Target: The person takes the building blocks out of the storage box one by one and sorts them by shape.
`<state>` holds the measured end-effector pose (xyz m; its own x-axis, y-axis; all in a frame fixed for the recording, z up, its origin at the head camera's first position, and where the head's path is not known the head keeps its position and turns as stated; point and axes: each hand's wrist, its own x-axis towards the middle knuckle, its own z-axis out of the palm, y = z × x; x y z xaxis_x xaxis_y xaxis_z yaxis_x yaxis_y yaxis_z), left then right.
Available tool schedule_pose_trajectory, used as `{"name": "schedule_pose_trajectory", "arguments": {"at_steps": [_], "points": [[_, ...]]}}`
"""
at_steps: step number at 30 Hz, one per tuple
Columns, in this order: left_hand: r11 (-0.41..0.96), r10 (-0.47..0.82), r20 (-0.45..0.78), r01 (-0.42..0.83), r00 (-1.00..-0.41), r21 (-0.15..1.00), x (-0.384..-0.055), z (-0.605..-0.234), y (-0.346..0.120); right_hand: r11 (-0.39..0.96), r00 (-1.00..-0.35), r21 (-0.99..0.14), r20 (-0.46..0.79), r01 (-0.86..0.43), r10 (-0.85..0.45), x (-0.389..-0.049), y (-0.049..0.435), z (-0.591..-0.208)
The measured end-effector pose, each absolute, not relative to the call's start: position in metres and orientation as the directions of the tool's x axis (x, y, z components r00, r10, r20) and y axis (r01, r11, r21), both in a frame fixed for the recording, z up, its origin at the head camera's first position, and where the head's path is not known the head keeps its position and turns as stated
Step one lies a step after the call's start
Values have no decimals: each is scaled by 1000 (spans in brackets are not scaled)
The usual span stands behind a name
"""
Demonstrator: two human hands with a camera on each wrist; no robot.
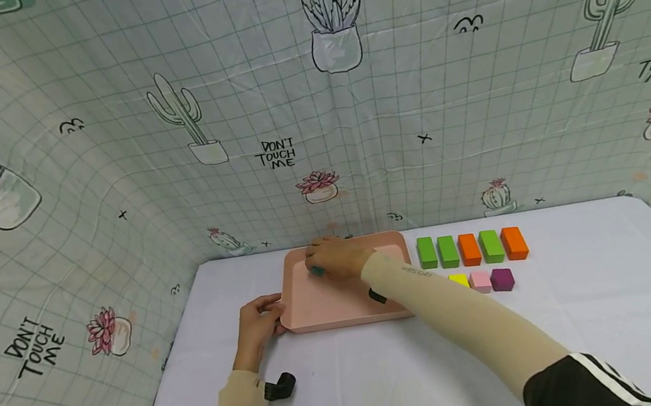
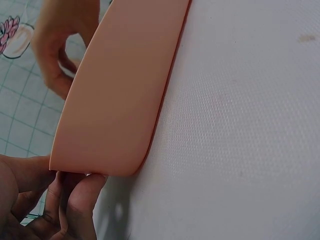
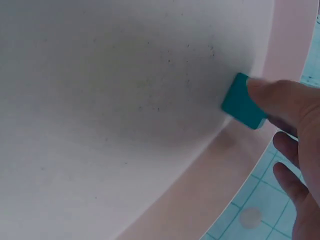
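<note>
A pink rectangular tray (image 1: 340, 308) lies on the white-covered table. My left hand (image 1: 257, 325) grips the rim at its left end; in the left wrist view the thumb and fingers (image 2: 82, 202) meet at the tray's corner. Over the tray's far left part reaches my right hand (image 1: 338, 258), pinching a teal block (image 3: 245, 102) between thumb and fingers. In the right wrist view that block is at the inside corner, close to the tray wall (image 3: 287, 45), and the other fingers extend beyond the rim.
Right of the tray stands a row of green blocks (image 1: 447, 252) and orange blocks (image 1: 469, 249). Nearer me are a yellow block (image 1: 458, 279), partly behind the right forearm, a pink block (image 1: 480, 282) and a purple block (image 1: 502, 280). A cactus-print cloth (image 1: 410, 94) hangs behind the table.
</note>
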<state>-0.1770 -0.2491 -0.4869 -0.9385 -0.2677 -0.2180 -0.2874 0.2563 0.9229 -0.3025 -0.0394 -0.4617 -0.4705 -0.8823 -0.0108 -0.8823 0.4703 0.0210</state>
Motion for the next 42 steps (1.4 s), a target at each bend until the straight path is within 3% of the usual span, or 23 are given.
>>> {"name": "schedule_pose_trajectory", "arguments": {"at_steps": [6,15,25,35,42], "points": [[256,-263,-228,-296,-937,920,-178,-490,-242,466,-468,71,-14,-882,-884,-302,-30,-462],[255,-255,-209,-274,-944,927,-180,-487,-240,539,-535,-91,-62,-837,-842,-300,-7,-454],[261,-246,-213,-276,-946,925,-177,-486,-244,548,-562,-148,79,-823,-823,-284,37,-433],[284,-262,-234,-307,-936,908,-176,-484,-248,595,-607,-133,266,-793,-749,-261,99,-419],[268,-256,-250,-317,-934,910,-176,-483,-246,644,-595,25,359,-764,-719,-241,139,-422]]}}
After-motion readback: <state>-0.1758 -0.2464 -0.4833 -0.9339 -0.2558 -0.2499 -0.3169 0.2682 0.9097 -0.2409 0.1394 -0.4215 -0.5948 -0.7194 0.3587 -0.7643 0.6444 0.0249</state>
